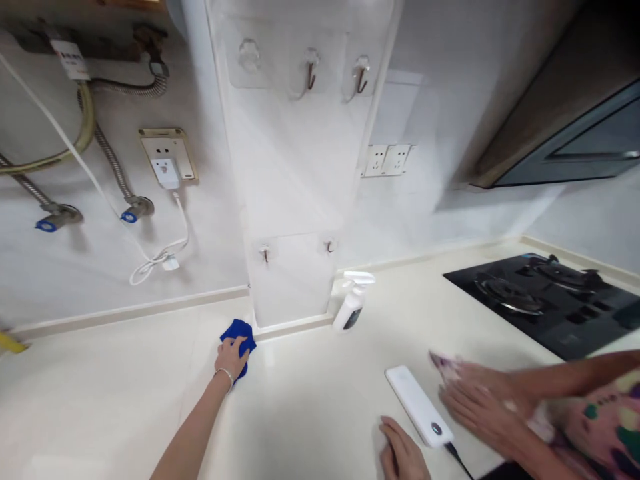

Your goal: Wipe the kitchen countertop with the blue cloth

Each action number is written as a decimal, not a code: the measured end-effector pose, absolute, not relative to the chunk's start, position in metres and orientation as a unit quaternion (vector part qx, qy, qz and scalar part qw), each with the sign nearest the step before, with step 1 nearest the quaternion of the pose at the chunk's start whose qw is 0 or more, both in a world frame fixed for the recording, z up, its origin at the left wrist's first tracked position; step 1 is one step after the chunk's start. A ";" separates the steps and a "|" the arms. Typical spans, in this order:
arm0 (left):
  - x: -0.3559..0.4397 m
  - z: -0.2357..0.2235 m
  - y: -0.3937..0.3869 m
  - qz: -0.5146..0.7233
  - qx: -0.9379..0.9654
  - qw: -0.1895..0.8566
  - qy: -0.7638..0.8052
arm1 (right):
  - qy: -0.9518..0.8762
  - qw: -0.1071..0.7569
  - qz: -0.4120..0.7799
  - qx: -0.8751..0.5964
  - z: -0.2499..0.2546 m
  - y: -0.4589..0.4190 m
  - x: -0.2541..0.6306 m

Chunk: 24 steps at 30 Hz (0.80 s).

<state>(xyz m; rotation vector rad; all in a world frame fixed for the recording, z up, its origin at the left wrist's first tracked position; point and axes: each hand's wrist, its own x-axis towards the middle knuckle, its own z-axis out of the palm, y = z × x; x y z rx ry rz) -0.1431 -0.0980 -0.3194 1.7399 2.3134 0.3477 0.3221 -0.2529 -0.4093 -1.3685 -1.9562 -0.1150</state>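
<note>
Blue cloth point(239, 329) lies on the pale counter point(125, 400) by the pillar's point(295, 193) left corner. The left hand point(231, 357) rests over it, fingers partly spread and slightly bent, pressing it down. The right hand point(403, 455), cut off by the lower edge, is loosely half-curled and empty beside a white power bank point(417, 403). A spray bottle point(353, 304) stands near the pillar; at right are a co-worker's hands point(480, 403) and a black stove point(540, 293).
</note>
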 end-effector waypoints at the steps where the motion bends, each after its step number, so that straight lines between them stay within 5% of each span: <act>1: -0.140 -0.317 -0.103 0.113 0.600 0.121 0.783 | -0.762 0.364 -0.056 -0.533 -0.407 -0.252 0.322; 24: 0.007 -0.311 -0.206 0.067 0.698 0.173 0.692 | -0.710 0.397 -0.034 -0.580 -0.384 -0.253 0.308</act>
